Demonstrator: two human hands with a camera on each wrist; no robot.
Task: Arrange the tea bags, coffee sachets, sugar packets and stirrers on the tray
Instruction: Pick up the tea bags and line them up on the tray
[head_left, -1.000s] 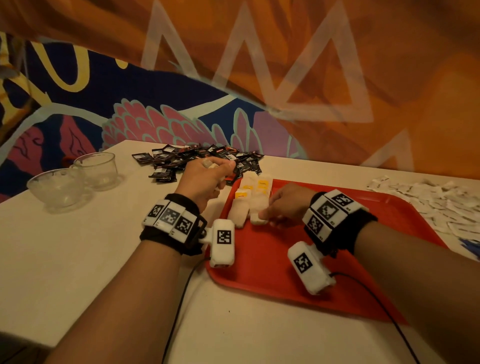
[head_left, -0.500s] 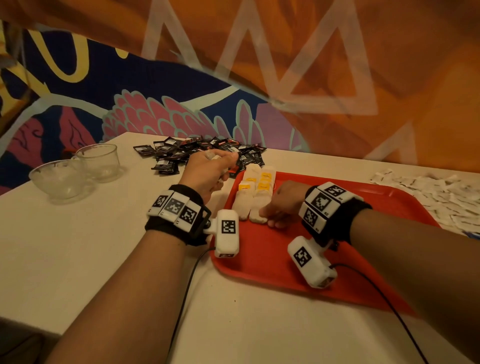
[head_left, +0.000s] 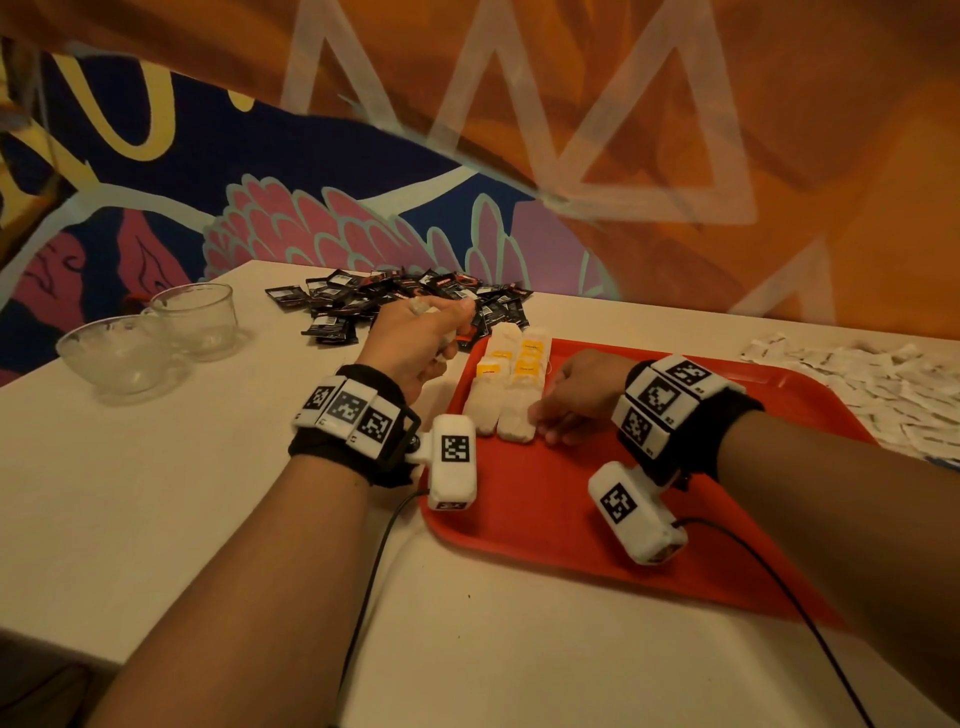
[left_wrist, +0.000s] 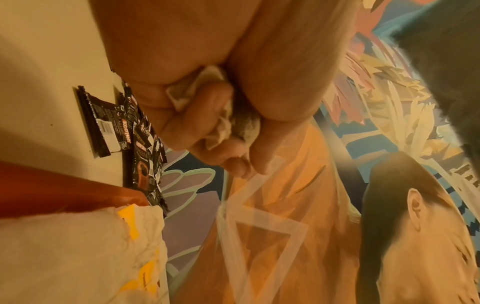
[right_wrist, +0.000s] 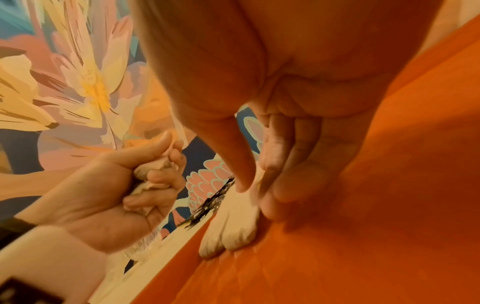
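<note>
Tea bags with yellow tags lie in two rows at the far left of the red tray. My left hand hovers just left of the tray's far corner and grips a bunch of crumpled tea bags, also visible from the right wrist as tea bags. My right hand rests on the tray; its thumb lies on the nearest tea bag and its straight fingers press against that bag's right edge. Black coffee sachets are heaped behind the left hand. No stirrers are in view.
Two glass bowls stand at the table's left. White sugar packets are spread on the table to the right of the tray. A painted wall rises behind the table. Cables trail from both wrists.
Both hands stay almost where they were. The left still grips its tea bags and the right still touches the nearest tea bag on the tray.
</note>
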